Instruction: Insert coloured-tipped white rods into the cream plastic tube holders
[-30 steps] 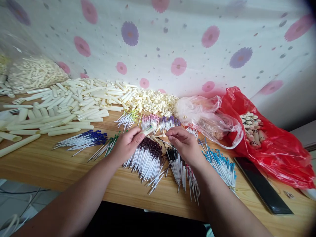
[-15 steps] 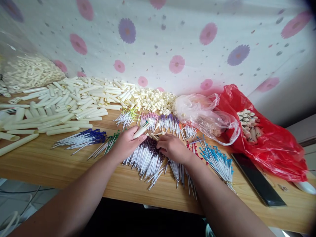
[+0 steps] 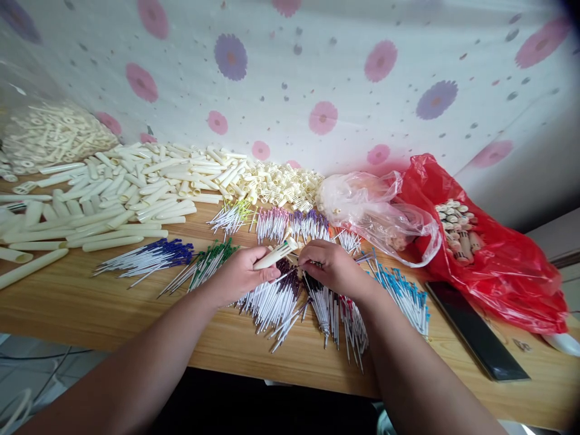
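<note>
In my left hand (image 3: 244,270) is a cream multi-colour pen barrel (image 3: 275,254), its slotted end pointing right and slightly up. My right hand (image 3: 327,266) is closed in a pinch close to that end, and a thin white pen refill (image 3: 287,275) runs out from its fingertips to the left. Below both hands lies a fan of refills with dark brown tops (image 3: 267,305). Black-topped refills (image 3: 321,308) lie under my right hand, red-topped ones (image 3: 356,329) by its wrist. Green-topped refills (image 3: 212,263) are left of my left hand.
Loose cream pen barrels (image 3: 113,199) heap at the back left, with short slotted pieces (image 3: 281,184) beside them. Blue-topped (image 3: 149,260) and light-blue-topped refills (image 3: 403,296) flank the hands. A clear bag (image 3: 362,199), red bag (image 3: 489,272) and black phone-like slab (image 3: 475,332) are right.
My right hand has lifted from the brown-topped refills, now with a refill at its fingertips. The pen barrel in my left hand has moved right and down, tilting flatter.
</note>
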`<state>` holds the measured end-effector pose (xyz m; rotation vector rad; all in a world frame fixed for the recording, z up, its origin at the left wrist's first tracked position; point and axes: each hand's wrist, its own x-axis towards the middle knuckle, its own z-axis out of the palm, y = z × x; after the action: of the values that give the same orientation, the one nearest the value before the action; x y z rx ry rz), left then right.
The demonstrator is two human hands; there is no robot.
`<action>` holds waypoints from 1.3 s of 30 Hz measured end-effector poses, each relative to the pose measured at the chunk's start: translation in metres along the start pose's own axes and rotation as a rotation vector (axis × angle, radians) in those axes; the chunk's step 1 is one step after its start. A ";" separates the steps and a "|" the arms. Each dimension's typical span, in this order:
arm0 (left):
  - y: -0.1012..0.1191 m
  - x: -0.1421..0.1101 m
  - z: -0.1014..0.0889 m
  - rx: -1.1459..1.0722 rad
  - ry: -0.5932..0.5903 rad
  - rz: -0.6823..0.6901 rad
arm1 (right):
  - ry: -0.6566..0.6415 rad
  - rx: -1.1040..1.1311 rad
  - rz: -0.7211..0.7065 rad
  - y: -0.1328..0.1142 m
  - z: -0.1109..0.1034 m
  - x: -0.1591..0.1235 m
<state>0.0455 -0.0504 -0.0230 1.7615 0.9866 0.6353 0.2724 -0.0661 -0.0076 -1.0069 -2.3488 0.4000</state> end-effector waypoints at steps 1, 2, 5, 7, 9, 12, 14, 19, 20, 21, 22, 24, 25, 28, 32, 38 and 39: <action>0.001 0.000 0.002 -0.027 -0.032 -0.003 | 0.024 0.027 -0.003 -0.002 0.001 0.001; 0.002 0.000 0.003 -0.049 -0.053 -0.008 | 0.050 0.059 -0.003 -0.004 0.004 0.002; 0.004 0.000 0.006 -0.072 -0.038 -0.040 | 0.165 0.197 0.045 -0.007 0.013 0.004; 0.004 0.000 0.007 -0.081 0.001 -0.059 | 0.261 0.345 0.122 -0.008 0.021 0.004; 0.005 -0.001 0.006 -0.119 0.026 -0.061 | 0.318 0.508 0.202 -0.009 0.030 0.005; 0.005 -0.002 0.005 -0.173 0.041 -0.051 | 0.314 0.705 0.263 -0.011 0.041 0.007; 0.004 -0.003 0.004 -0.191 0.051 -0.028 | 0.318 0.786 0.281 -0.013 0.044 0.008; 0.002 -0.002 0.003 -0.208 0.072 0.041 | 0.325 0.847 0.329 -0.018 0.040 0.008; 0.002 -0.002 0.003 -0.212 0.075 0.056 | 0.322 0.846 0.331 -0.019 0.040 0.008; 0.001 -0.002 0.002 -0.214 0.077 0.068 | 0.320 0.839 0.328 -0.020 0.041 0.008; 0.001 -0.002 0.002 -0.215 0.079 0.079 | 0.319 0.828 0.321 -0.022 0.042 0.008; 0.000 -0.002 0.002 -0.207 0.075 0.084 | 0.326 0.788 0.298 -0.025 0.043 0.009; 0.000 -0.002 0.002 -0.192 0.070 0.086 | 0.333 0.751 0.281 -0.027 0.043 0.010; -0.005 -0.002 0.001 -0.130 0.087 0.145 | 0.356 0.528 0.183 -0.035 0.031 0.008; -0.010 0.000 -0.002 -0.024 0.228 0.352 | 0.541 0.369 0.051 -0.053 -0.005 -0.007; -0.006 0.001 -0.002 -0.010 0.104 0.539 | 0.777 0.269 -0.161 -0.085 -0.042 -0.032; -0.005 0.001 -0.001 -0.012 0.087 0.526 | 0.716 0.227 -0.180 -0.089 -0.043 -0.032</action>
<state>0.0433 -0.0482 -0.0267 2.0087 0.5656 1.0505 0.2649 -0.1478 0.0565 -0.6725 -1.6823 0.1835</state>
